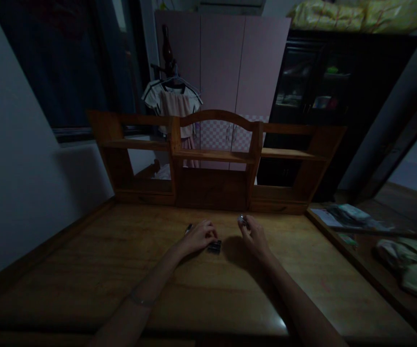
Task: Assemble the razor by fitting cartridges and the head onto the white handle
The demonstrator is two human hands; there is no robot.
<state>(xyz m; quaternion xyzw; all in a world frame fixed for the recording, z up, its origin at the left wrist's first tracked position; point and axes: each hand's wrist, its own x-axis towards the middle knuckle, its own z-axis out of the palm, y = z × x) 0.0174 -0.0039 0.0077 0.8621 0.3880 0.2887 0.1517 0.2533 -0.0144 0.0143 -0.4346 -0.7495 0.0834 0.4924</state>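
The right hand (254, 235) pinches a small silvery object (242, 220) at its fingertips; the left hand (201, 235) curls beside a blocky black object (214, 247) (gripped or not, I cannot tell). The yellow-brown wooden desktop (208, 299) spreads wide before a brown wooden shelf unit (213, 155).

1 left hand (198, 236), 1 right hand (254, 234). 1 silvery piece (242, 220). Dark pieces (214, 247): at least 2, exact count unreadable. 1 counter (208, 294), 1 rack (213, 155), 2 drawers (146, 198). 1 bracelet (141, 301). 1 wardrobe (222, 62), 3 doors (262, 62) showing. 1 cabinet (370, 82). Bags (327, 15): 2 or more. 1 shirt (152, 96).
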